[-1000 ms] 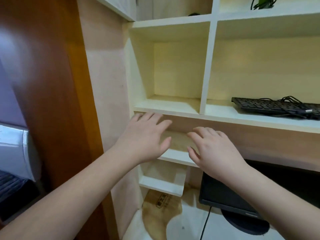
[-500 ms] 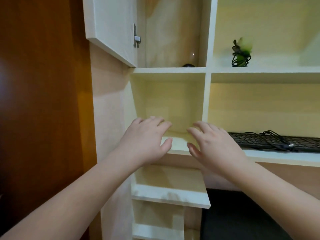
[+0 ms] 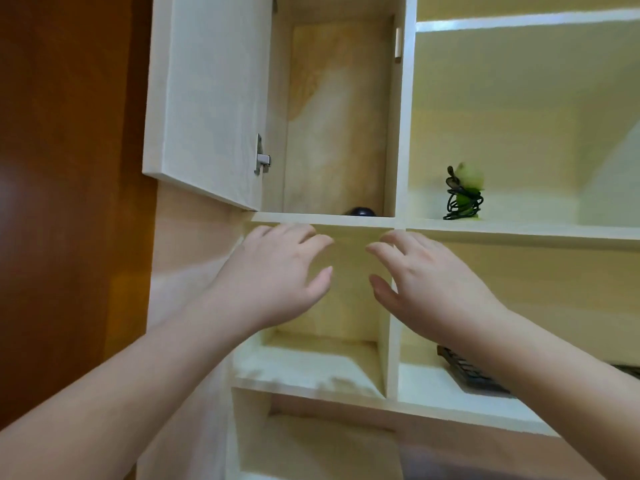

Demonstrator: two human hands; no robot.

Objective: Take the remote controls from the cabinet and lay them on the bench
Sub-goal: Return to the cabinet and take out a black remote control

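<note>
cabinet (image 3: pixel 400 140) | upper shelf: dark rounded object (image 3: pixel 360 212), cable-wrapped green item (image 3: pixel 464 195) | lower shelf: keyboard (image 3: pixel 464 372)

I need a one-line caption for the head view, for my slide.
Both empty hands, left and right, reach up toward the open cabinet, where a dark object lies.

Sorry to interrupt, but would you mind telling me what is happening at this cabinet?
A person is reaching both bare hands up toward the cabinet, whose door stands open. The left hand and right hand are open and empty, just below the shelf edge. Only a dark rounded thing peeks over that shelf; what it is cannot be told. Nothing has been taken yet.
</note>
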